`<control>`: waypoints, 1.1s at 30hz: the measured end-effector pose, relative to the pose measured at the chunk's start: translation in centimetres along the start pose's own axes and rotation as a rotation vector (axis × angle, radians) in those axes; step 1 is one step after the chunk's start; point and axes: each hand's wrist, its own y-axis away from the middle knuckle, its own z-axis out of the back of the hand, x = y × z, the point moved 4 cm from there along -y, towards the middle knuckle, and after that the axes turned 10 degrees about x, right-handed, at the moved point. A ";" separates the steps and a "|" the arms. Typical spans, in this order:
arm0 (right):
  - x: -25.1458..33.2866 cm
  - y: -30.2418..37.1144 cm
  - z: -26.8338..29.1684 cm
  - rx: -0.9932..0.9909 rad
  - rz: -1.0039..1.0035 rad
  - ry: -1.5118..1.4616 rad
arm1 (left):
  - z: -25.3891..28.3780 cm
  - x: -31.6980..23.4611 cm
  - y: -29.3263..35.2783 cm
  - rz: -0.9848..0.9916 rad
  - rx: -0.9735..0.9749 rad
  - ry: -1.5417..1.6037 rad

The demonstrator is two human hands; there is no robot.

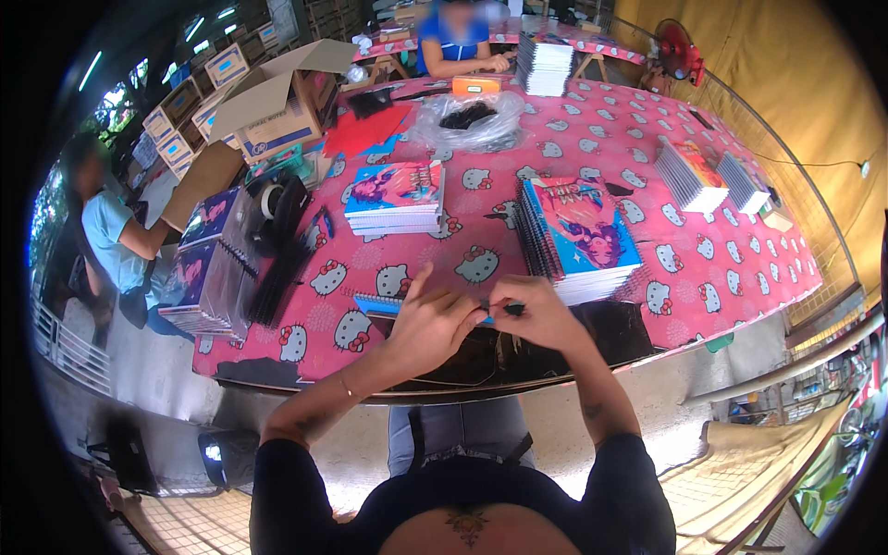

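A thin notebook with a blue cover [372, 302] lies at the near table edge, mostly hidden by my hands. My left hand [433, 319] is closed on it, with the index finger raised and the thumb near the notebook's right end. Beside it, my right hand [535, 313] is pinched at that same end. A small dark thing shows between its fingers, too hidden to name. Just beyond my right hand stands a stack of spiral notebooks [583, 227] with pink and blue covers. Another stack of notebooks [395, 197] sits farther off to the left.
The table has a pink patterned cover [481, 250]. Packed notebooks [211, 250] and black spiral coils [282, 268] lie at the left. Behind are a cardboard box [287, 102] and a plastic bag [467, 120]. More notebooks [689, 176] stand right. Two other people are across and left.
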 end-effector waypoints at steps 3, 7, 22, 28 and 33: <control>1.3 0.2 -2.4 -0.162 -0.169 0.185 | 0.3 -1.5 1.1 -0.082 -0.191 -0.031; 2.7 2.1 0.5 -0.282 -0.096 -0.050 | 3.6 1.4 0.8 0.050 0.209 0.049; -10.8 14.3 12.0 -0.738 -0.517 -0.125 | -4.9 2.3 -17.0 -0.591 -0.015 0.409; -10.8 14.9 12.1 -0.770 -0.486 -0.245 | -4.4 2.4 -16.8 -0.533 -0.034 0.349; -7.9 19.9 11.7 -1.053 -0.455 -0.079 | 0.0 14.8 -12.2 -0.205 -0.192 0.076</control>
